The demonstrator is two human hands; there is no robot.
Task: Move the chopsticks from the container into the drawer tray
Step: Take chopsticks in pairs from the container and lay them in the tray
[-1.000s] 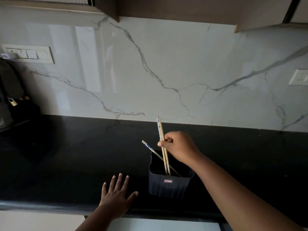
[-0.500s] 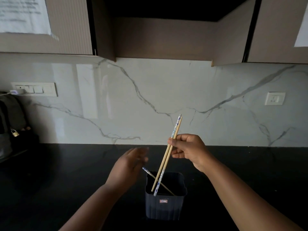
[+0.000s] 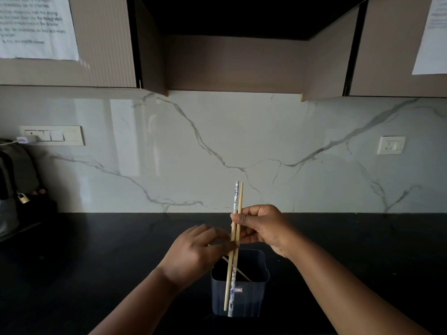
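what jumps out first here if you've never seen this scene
Two chopsticks, one plain, one blue-patterned, stand nearly upright at centre, pinched in the right hand above a dark container on the black counter. The left hand reaches in beside them, its grip hard to read. Behind runs a veined marble wall.

Head view, facing the backsplash [image 3: 242,146], close above the countertop [image 3: 96,250]

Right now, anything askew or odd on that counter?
Nothing damaged or spilled. One chopstick still lies slanted in the dark container, while the right hand holds a mismatched pair, one plain, one patterned. The left hand reaches toward them; its grip is blurred.
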